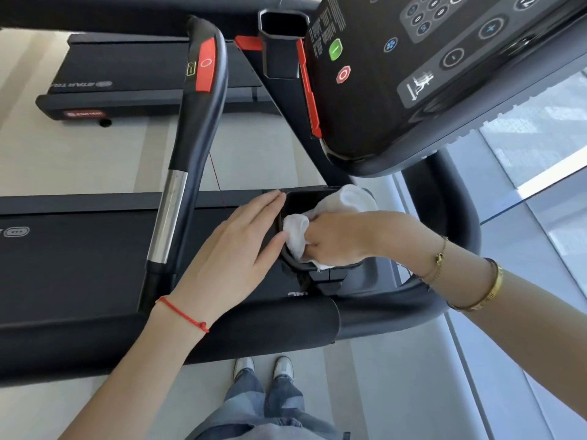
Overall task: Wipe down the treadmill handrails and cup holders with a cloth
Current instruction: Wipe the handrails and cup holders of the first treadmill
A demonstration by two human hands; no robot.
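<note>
Head view: white cloth (336, 211) bunched in the right hand (336, 236), fingers curled round it, pressed into the black cup holder (293, 198) just below frame centre. Loose folds spilling toward 12 o'clock of that hand, another wad poking out at 9 o'clock. Soft, crumpled, clean-looking terry. Left hand (232, 246) at 9 o'clock of the cloth, fingers straight and flat against the holder's outer wall, grasping nothing. Black handrail (187, 154) with chrome band further toward 9 o'clock.

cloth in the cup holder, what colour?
White: the plain terry cloth that the right hand grips, shown in the head view.
</note>
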